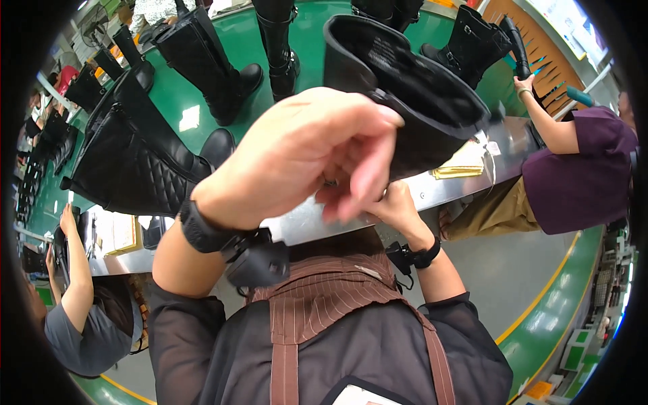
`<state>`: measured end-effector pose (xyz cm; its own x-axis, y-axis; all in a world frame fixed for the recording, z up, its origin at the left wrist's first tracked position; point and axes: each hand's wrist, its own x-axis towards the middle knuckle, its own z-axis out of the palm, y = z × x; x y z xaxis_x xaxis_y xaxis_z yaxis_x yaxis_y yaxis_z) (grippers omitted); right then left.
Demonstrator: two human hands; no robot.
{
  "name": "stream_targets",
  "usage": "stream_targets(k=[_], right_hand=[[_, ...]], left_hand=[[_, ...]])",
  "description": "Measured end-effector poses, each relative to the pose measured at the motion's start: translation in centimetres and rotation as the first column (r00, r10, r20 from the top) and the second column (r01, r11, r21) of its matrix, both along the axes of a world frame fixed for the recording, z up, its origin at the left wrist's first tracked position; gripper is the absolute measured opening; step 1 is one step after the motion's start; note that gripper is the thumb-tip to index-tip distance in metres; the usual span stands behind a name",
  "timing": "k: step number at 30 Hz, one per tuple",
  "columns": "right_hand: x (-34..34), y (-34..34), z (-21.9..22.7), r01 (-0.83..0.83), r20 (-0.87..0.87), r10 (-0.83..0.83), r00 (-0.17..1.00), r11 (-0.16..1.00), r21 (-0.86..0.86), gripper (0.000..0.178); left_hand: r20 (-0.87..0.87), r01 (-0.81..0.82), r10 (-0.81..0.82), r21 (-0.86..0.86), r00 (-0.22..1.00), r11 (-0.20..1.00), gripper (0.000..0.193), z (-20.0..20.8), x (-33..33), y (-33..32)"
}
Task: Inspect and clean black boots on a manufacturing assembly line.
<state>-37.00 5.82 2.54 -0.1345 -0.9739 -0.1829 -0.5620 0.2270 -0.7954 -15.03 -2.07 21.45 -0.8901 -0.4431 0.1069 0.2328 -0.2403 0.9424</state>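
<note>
A tall black boot stands in front of me with its wide shaft opening tilted up toward me. Raised close to the view, my left hand is closed, its fingers curled and its fingertips beside a small fitting at the boot's rim. Whatever is pinched there is hidden. Lower down, my right hand is closed at the underside of the same boot; its fingertips are partly covered by my left hand. To the left, another black boot with a quilted panel leans over.
More black boots stand on the green work surface beyond a metal ledge. Yellow papers lie right, another stack left. A co-worker in purple holds a boot at right; another person works at left.
</note>
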Motion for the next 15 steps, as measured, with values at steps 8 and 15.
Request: stream_targets(k=[8, 15], right_hand=[[-2.6, -2.4, -0.5, -0.151, 0.374, 0.228, 0.899, 0.962, -0.226, 0.072], [-2.3, -3.7, 1.3, -0.285, 0.273, 0.293, 0.916, 0.956, -0.072, 0.078]], left_hand=[[0.585, 0.026, 0.17, -0.311, 0.793, 0.95, 0.038, -8.1, 10.9, 1.1], [0.611, -0.161, 0.773, -0.792, -0.172, 0.589, 0.062, -12.7, 21.4, 4.5]])
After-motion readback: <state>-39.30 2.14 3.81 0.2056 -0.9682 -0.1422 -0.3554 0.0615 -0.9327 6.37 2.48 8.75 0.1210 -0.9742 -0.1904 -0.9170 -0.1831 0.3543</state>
